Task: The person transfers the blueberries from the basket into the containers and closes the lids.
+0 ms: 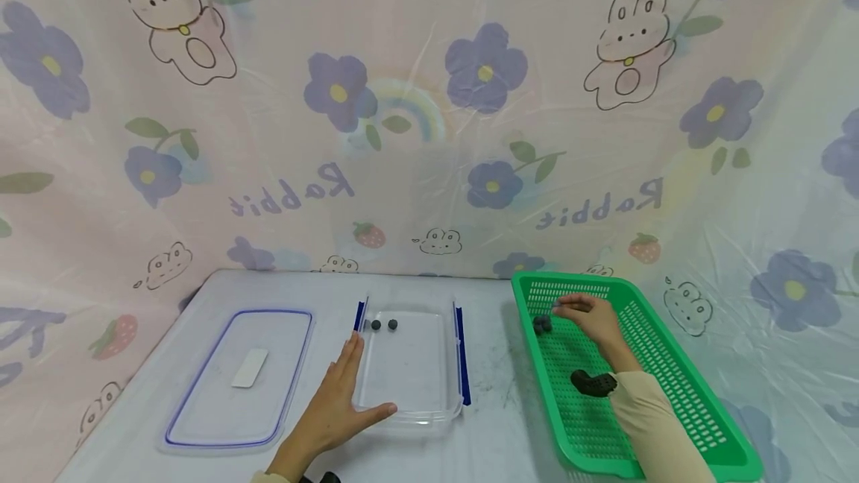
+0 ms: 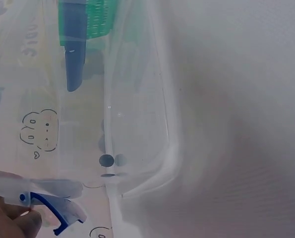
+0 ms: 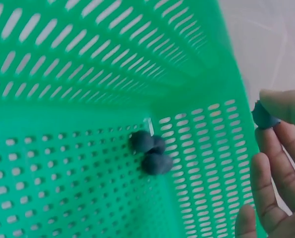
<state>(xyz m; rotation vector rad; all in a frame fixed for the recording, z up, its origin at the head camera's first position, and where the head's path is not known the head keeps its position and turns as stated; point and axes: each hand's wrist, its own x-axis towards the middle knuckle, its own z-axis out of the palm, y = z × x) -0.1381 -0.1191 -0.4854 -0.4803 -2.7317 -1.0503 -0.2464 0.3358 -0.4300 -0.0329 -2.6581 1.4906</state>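
Note:
My right hand (image 1: 593,323) pinches a blueberry (image 3: 265,117) between thumb and fingertips above the left rim of the green basket (image 1: 546,393). Below it, several blueberries (image 3: 149,151) cluster in a corner of the basket floor. Two dark blueberries (image 1: 384,325) lie near the far left corner inside a clear plastic container (image 1: 406,375). My left hand (image 1: 335,405) is at the container's left side, fingers extended and thumb spread apart. In the left wrist view its fingertips are partly cut off beside a blue latch (image 2: 58,213).
Left of the container lies a clear lid (image 1: 208,379) with a blue-edged seal and a white label. Another blue latch (image 1: 463,356) hangs along the container's right side. A patterned curtain (image 1: 416,155) rises behind the white table (image 1: 499,364).

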